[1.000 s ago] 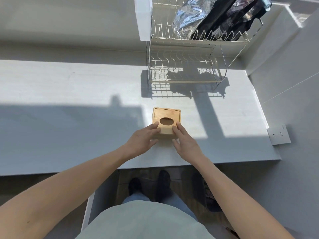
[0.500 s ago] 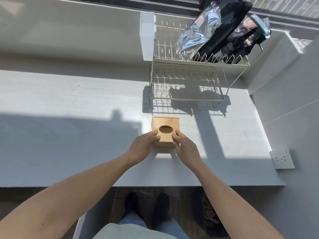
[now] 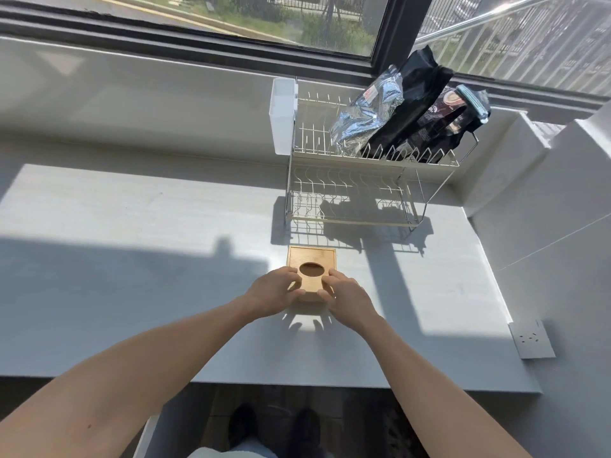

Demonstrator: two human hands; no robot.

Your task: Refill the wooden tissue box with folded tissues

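Note:
A square wooden tissue box (image 3: 312,257) with an oval opening in its lid sits on the grey counter (image 3: 132,259), just in front of the dish rack. My left hand (image 3: 272,294) grips its near left corner, fingers curled over the lid edge. Over on the near right corner, my right hand (image 3: 347,297) holds the box the same way, its fingertips on the lid beside the opening. The oval shows only darkness inside. No tissues are in view.
A two-tier white wire dish rack (image 3: 363,180) stands behind the box, with foil and black bags (image 3: 396,110) on its top tier and a white plastic holder (image 3: 282,117) at its left. A wall socket (image 3: 530,338) is at the right. The window runs along the back.
The camera has tilted up, bringing the window into view. Both hands have curled further over the near edge of the box, which stays in place on the counter.

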